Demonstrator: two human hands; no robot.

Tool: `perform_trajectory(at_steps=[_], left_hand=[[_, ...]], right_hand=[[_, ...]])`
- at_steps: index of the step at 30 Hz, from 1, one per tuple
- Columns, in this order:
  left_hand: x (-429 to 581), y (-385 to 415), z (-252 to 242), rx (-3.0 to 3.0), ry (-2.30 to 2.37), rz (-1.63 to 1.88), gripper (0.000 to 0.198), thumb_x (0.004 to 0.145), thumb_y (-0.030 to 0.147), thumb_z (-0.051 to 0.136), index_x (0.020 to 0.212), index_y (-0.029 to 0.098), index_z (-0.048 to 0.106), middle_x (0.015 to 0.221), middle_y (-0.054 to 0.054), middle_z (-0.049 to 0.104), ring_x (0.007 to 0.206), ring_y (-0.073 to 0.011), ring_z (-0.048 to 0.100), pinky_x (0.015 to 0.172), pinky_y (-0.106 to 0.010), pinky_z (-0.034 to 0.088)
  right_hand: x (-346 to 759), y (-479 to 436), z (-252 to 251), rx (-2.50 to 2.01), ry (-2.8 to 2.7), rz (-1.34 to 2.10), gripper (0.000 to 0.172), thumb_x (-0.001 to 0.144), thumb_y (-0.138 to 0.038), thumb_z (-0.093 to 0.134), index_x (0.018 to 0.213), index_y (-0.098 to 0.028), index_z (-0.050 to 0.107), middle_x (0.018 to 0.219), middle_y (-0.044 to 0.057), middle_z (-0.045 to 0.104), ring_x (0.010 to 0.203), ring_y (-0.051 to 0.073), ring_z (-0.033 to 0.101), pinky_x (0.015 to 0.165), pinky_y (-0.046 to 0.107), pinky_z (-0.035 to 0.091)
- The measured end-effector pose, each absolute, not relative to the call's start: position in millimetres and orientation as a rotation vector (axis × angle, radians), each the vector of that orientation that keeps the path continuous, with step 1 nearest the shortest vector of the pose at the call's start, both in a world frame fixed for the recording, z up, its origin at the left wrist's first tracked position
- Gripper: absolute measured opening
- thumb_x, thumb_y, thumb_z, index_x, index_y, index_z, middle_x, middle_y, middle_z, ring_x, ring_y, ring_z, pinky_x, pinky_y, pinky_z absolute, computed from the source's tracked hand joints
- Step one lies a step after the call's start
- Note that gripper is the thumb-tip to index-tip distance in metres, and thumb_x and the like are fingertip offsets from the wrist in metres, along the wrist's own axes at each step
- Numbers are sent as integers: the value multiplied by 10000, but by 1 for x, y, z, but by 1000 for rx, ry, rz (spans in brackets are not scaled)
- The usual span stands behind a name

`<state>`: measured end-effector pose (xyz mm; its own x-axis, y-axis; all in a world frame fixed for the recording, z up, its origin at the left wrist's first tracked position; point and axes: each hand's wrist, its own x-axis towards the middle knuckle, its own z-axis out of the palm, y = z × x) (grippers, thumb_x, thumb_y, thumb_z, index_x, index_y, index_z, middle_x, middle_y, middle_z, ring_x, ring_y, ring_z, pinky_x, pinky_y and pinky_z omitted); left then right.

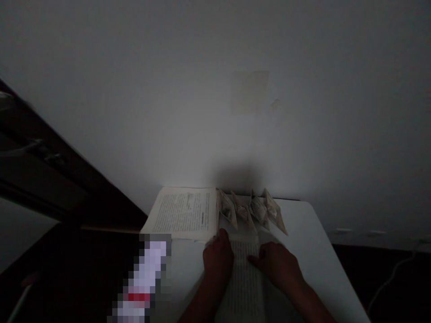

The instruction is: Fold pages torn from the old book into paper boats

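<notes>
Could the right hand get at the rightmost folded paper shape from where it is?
Probably yes: the right hand is at the printed sheet, the rightmost folded paper shape sits just beyond, and only table shows between them.

the left hand (219, 255) and the right hand (280, 264) are bare, as are both shadowed forearms (202, 298).

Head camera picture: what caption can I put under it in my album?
Left hand and right hand at a printed sheet, four paper boats and a book beyond.
</notes>
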<state>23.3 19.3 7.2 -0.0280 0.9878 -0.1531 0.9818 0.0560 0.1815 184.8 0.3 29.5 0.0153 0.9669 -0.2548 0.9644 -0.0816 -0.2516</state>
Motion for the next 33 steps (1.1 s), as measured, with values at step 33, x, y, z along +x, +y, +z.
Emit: perform_trajectory(at_steps=[33], left_hand=[[22, 17, 0, 2097, 2135, 90, 171, 880, 129, 335, 957, 172, 482, 729, -59, 644, 657, -221, 648, 530, -266, 401]], right_hand=[[220, -8, 18, -2004, -1823, 800, 204, 694, -353, 616, 557, -207, 576, 573, -9, 623, 571, 156, 587, 513, 228, 360]])
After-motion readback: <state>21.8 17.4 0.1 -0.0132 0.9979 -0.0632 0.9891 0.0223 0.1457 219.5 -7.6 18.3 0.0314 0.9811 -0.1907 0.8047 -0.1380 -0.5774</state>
